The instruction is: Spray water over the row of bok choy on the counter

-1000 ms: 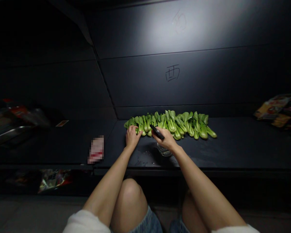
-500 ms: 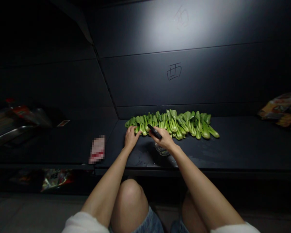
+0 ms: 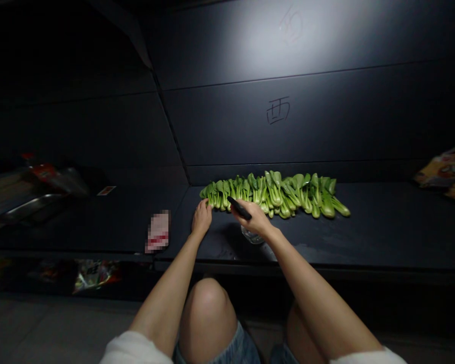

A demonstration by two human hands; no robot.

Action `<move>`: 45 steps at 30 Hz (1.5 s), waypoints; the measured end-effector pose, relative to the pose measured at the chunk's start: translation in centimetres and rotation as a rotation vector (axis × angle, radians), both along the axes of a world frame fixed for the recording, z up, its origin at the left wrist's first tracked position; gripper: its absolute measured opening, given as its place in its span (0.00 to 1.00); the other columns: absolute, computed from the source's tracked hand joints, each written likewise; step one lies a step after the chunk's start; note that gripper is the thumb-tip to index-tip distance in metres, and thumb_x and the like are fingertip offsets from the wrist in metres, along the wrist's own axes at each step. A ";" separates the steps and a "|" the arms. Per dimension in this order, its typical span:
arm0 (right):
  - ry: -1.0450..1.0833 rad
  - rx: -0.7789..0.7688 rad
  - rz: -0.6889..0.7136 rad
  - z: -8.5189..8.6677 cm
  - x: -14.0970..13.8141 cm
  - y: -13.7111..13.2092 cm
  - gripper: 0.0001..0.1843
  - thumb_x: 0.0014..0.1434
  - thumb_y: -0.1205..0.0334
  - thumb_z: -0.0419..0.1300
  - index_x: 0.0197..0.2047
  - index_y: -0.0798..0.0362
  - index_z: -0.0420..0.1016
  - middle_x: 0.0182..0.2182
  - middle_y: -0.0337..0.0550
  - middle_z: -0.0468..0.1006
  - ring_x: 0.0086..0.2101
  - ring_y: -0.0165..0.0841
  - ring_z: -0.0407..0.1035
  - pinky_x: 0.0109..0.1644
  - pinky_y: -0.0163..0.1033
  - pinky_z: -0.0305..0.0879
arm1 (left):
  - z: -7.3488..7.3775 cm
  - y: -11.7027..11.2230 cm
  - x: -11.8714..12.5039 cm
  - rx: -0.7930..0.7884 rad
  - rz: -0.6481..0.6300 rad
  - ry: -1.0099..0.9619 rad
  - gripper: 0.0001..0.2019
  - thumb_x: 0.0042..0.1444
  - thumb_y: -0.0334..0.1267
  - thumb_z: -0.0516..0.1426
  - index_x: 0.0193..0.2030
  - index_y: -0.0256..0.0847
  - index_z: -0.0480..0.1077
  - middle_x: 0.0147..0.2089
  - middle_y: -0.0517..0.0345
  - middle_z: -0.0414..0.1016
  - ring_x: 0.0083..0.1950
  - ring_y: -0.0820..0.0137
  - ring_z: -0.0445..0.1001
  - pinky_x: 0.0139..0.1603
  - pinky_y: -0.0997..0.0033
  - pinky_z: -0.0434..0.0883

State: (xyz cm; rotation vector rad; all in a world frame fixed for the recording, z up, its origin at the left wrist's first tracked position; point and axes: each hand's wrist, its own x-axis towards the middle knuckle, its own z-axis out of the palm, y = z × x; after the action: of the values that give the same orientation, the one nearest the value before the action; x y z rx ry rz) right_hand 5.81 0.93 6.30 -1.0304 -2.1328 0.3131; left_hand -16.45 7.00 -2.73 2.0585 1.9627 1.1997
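A row of green bok choy (image 3: pixel 276 194) lies along the back of a dark shelf (image 3: pixel 364 232). My left hand (image 3: pixel 201 218) rests at the row's left end, fingers bent and touching the leftmost stalks. My right hand (image 3: pixel 255 221) is closed round a black handle-like tool (image 3: pixel 239 208) that points up and left toward the greens. Under my right hand stands a small clear container (image 3: pixel 251 235), partly hidden.
A blurred red-and-white packet (image 3: pixel 158 231) lies left of my hands. Metal trays (image 3: pixel 20 202) and wrapped goods sit at the far left, coloured packets (image 3: pixel 445 172) at the far right. A dark back panel with a scrawled mark (image 3: pixel 278 110) rises behind. My knees show below.
My left hand has slid back a little from the leftmost stalks. The view has shifted slightly, moving everything a bit to the right. My right hand keeps its hold on the tool.
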 end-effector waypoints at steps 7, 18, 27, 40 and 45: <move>-0.025 0.014 -0.036 -0.1 -0.3 -0.1 0.10 0.63 0.57 0.55 0.40 0.52 0.74 0.32 0.44 0.78 0.31 0.33 0.70 0.34 0.33 0.57 | 0.1 0.3 -0.5 -0.056 0.034 -0.094 0.19 0.63 0.33 0.45 0.59 0.36 0.64 0.57 0.42 0.74 0.59 0.60 0.73 0.60 0.57 0.69; -0.075 0.003 -0.024 0.1 -0.6 -0.2 0.09 0.61 0.60 0.56 0.42 0.53 0.74 0.34 0.46 0.79 0.34 0.35 0.72 0.37 0.35 0.59 | 0.2 -0.2 -0.2 0.041 0.069 0.049 0.15 0.60 0.41 0.54 0.50 0.37 0.71 0.51 0.43 0.73 0.55 0.58 0.72 0.58 0.58 0.69; -0.005 -0.012 -0.016 -0.2 -0.5 0.0 0.11 0.61 0.59 0.56 0.45 0.52 0.74 0.39 0.46 0.80 0.38 0.36 0.74 0.41 0.35 0.63 | 0.7 -0.4 -0.1 -0.034 0.285 0.092 0.14 0.57 0.44 0.56 0.42 0.37 0.74 0.45 0.44 0.73 0.51 0.55 0.71 0.55 0.57 0.68; 0.123 -0.041 0.006 -0.4 -0.7 -0.1 0.10 0.61 0.58 0.56 0.44 0.52 0.74 0.36 0.45 0.80 0.36 0.35 0.73 0.40 0.35 0.63 | 1.5 -0.9 -0.2 0.010 0.204 -0.037 0.15 0.59 0.33 0.49 0.51 0.42 0.70 0.44 0.47 0.76 0.50 0.59 0.73 0.54 0.58 0.68; 0.131 -0.048 0.038 -0.3 -0.6 0.1 0.10 0.61 0.56 0.55 0.41 0.52 0.74 0.32 0.43 0.77 0.31 0.33 0.70 0.37 0.34 0.61 | 1.8 -1.3 0.4 -0.021 0.335 -0.014 0.13 0.59 0.32 0.50 0.47 0.43 0.72 0.46 0.46 0.74 0.52 0.57 0.71 0.52 0.56 0.68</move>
State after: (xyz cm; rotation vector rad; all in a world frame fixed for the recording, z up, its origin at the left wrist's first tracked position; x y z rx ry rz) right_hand 5.20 1.03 5.99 -0.9707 -2.0371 0.4401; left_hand -16.08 5.70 -0.90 1.7517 2.3696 1.2321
